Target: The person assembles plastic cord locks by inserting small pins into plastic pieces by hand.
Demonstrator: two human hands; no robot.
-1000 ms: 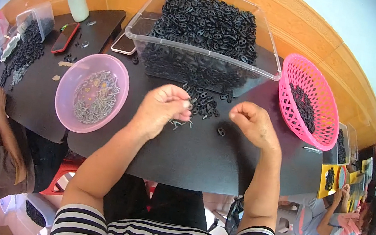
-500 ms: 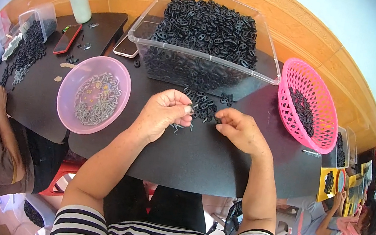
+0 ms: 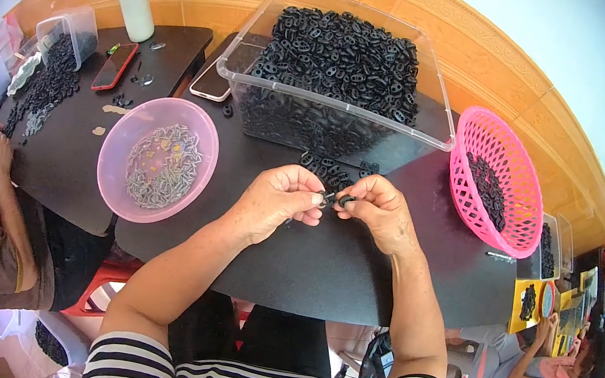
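So, both grips are closed up at the fingertips over the middle of the dark counter (image 3: 297,275). In the left grip (image 3: 279,199), something small and dark is pinched between thumb and fingers, too tiny for its exact shape to be made out. In the right grip (image 3: 384,216), a black oval piece (image 3: 347,201) is pinched the same way, held right next to the left fingertips; whether the two bits are touching can't be told from this angle.

Just beyond, a little pile of black pieces (image 3: 320,165) is partly hidden by the hands. Behind that, a big clear bin (image 3: 339,105) is loaded with more of them. Off to the left, a pinkish-purple bowl (image 3: 110,186) is stocked with small grey pins (image 3: 153,185), and on the right, dark pieces are held in a bright pink basket (image 3: 521,168).
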